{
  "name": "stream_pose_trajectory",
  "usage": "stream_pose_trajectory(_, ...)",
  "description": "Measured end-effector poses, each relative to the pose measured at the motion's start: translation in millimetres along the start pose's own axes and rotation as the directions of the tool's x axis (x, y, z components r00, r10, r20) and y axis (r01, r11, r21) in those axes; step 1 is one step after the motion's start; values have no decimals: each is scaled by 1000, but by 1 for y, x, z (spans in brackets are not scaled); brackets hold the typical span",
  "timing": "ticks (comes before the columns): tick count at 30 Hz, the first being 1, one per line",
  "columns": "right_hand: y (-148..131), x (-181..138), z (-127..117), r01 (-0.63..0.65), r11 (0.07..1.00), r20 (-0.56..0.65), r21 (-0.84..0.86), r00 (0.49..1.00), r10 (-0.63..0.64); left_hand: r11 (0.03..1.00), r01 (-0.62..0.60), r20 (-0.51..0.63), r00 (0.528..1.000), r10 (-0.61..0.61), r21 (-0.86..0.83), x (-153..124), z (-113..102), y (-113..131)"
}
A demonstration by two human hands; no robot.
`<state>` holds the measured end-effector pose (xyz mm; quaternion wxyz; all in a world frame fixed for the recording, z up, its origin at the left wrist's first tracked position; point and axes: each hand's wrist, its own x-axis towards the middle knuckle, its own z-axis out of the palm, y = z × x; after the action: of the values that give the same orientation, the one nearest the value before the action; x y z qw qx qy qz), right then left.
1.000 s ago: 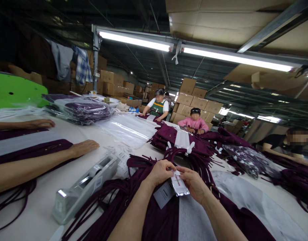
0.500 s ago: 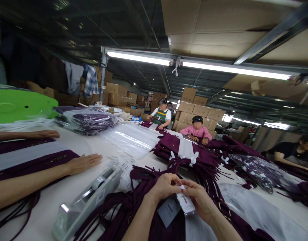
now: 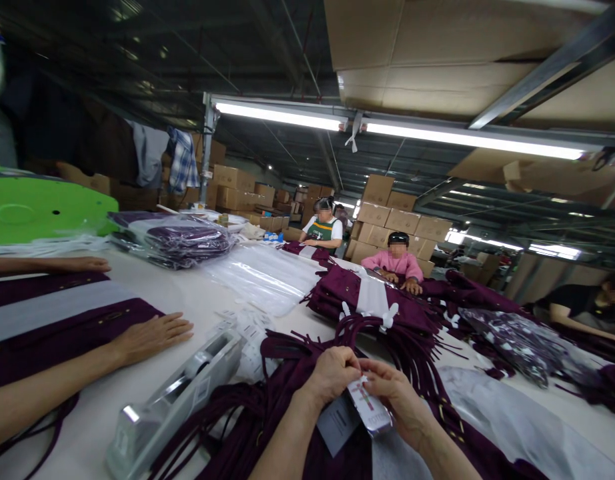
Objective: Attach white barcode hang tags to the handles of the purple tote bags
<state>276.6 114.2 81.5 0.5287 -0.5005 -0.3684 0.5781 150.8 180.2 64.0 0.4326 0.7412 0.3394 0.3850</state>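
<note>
In the lower middle, my left hand [image 3: 332,377] and my right hand [image 3: 395,397] meet fingertip to fingertip. Both pinch at the top end of a white printed hang tag [image 3: 371,410], which hangs tilted below the fingers. The exact grip at its top is hidden by my fingertips. A grey tag [image 3: 338,427] lies just beneath, beside my left wrist. Under both hands spreads a dark purple fringed bag or garment [image 3: 282,407] with long straps and a pale grey sheet along it.
A tape dispenser [image 3: 177,400] stands at left, near loose white labels [image 3: 250,337]. A co-worker's hands rest around another purple piece [image 3: 82,313]. Clear plastic bags [image 3: 262,273], a wrapped stack [image 3: 172,237] and a folded purple bundle [image 3: 332,293] lie farther back. Other people work across the table.
The white tag has turned so its printed face shows more. My fingers have shifted slightly at its top. The co-worker's hands at left have slid a little to the left.
</note>
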Motion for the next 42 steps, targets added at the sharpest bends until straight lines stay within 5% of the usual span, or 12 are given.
stream_pose_trajectory(6, 4, 2, -4, 8, 1000, 8, 28, 1000, -8, 981, -20, 63, 997, 33, -193, -2, -3, -2)
stream_pose_trajectory(14, 2, 3, -1, 15, 999, 13, 45, 1000, -16, 977, -40, -33, 998, 48, 212, 0, 7, -1)
stream_pose_trajectory(18, 4, 4, -1, 13, 999, -7, 48, 1000, -12, 960, 11, -98, 995, 17, 280, -1, 10, 0)
stream_pose_trajectory(23, 5, 3, -1, 5, 999, -53, 47, 999, -3, 999, -7, -325, 946, -8, -43, 2, 0, 1)
stream_pose_trajectory(28, 4, 2, -1, 1, 999, -68, 40, 998, 2, 875, -83, -438, 886, -155, -477, 5, -16, 2)
stream_pose_trajectory(37, 1, -2, -11, -8, 999, -24, 49, 1000, 9, 641, -126, -376, 887, -269, -757, 3, -27, 7)
stream_pose_trajectory(42, -21, -4, -20, 60, 925, -35, -375, 996, -79, 669, -95, -313, 925, -214, -737, 1, -18, 8)
